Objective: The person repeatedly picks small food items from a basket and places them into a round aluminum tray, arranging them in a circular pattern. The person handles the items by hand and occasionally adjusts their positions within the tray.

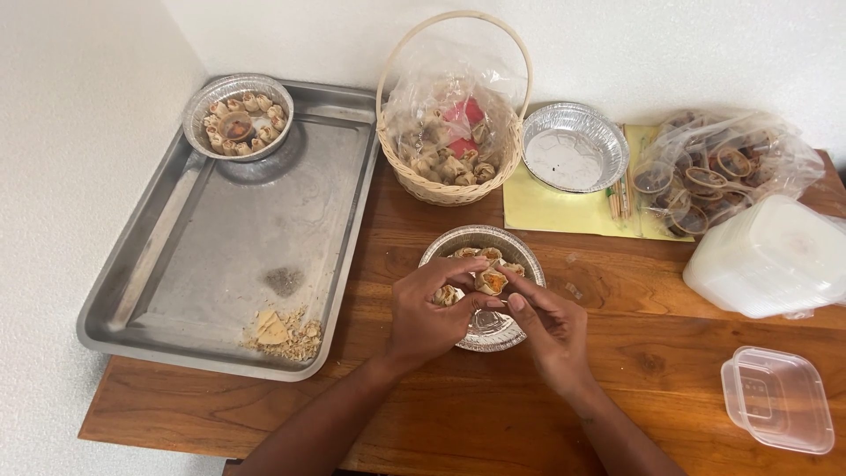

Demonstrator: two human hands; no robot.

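Both hands, left hand point(429, 316) and right hand point(548, 328), pinch dumplings point(490, 280) into the half-ringed foil dish point(522, 254), while a filled dish point(196, 99) waits at ten o'clock and the basket point(451, 189) at twelve holds more.

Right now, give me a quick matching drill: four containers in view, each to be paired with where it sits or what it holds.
Things:
1. wicker basket
2. filled foil dish
3. empty foil dish
4. clear plastic box

Places or states:
a. on the yellow sheet
b. lined with a plastic bag, dumplings inside
c. at the table's near right corner, empty
d. in the far corner of the metal tray

Pairs: 1-b, 2-d, 3-a, 4-c
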